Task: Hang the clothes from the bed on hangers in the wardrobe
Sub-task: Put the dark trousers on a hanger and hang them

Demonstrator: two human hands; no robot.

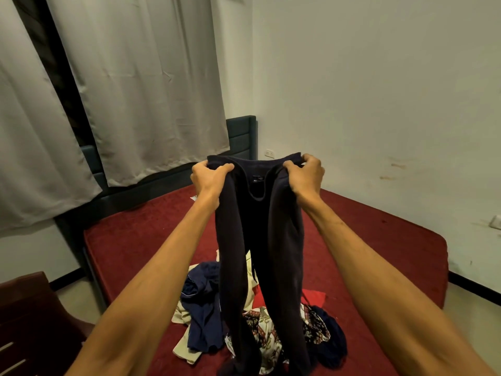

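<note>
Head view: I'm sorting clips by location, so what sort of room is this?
Most likely a bedroom: a bed with a dark padded headboard, pale curtains behind it, and a pile of clothes on the bed, below the dark garment held up by the left hand and right hand.

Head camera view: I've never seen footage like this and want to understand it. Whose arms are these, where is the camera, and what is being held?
No machine here: a person wears one wide-angle camera on the head, looking forward and down, so the two bare arms reaching in from below are their own. The left hand and right hand each grip the top edge of a dark navy garment, holding it up so it hangs before the camera. Beneath is a bed with a red cover, and on it lies a pile of clothes: navy, cream, red and patterned pieces. Pale curtains hang behind. No hanger or wardrobe shows here.
</note>
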